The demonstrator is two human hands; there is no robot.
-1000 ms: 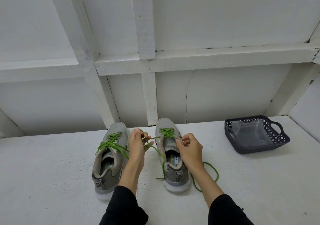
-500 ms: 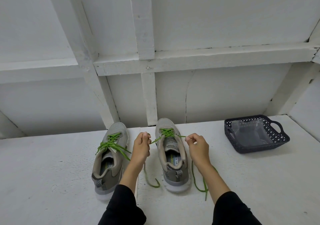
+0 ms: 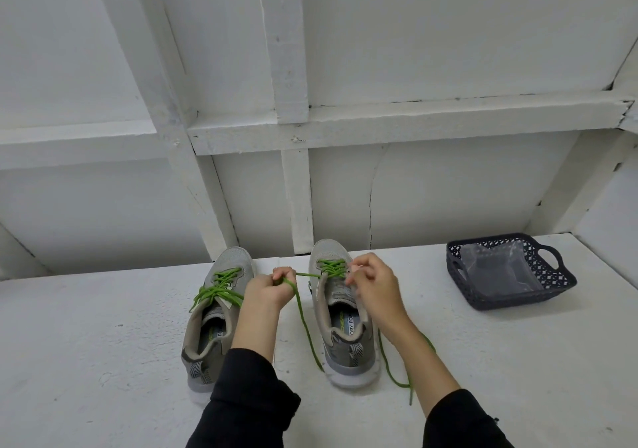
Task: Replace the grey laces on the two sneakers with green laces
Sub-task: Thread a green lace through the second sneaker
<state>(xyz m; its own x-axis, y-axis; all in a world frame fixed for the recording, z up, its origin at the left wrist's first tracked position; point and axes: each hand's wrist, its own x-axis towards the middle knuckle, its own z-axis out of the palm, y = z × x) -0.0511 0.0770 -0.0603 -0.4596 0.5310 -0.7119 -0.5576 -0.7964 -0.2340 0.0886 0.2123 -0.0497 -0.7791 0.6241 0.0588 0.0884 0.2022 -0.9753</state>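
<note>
Two grey sneakers stand side by side, toes to the wall, on a white painted shelf (image 3: 103,344); from my remote seat I judge the job nearly finished. The left sneaker (image 3: 215,313) already carries a green lace (image 3: 217,287) crossed up its eyelets with the ends lying loose over the tongue; whether it is knotted I cannot tell. The right sneaker (image 3: 340,320) shows a second green lace (image 3: 331,268) threaded through its upper rows; its two free tails are not yet tied.

The left hand (image 3: 267,292) grips one tail in a closed fist just left of that shoe, the strand running taut from the eyelets to the fist and then trailing down toward the heel; the right hand (image 3: 374,285) hovers over the shoe's right edge with fingers curled and pinched near the top eyelets, though motion blur keeps me from seeing the lace between them; the other tail loops on the shelf beside that wrist.

What I judge remains: snugging and tying the right shoe.

The count: two sneakers; two green laces; two hands; one dark perforated basket (image 3: 559,288) well off to the right, holding a clear plastic bag (image 3: 500,268); no grey laces anywhere in view.
</note>
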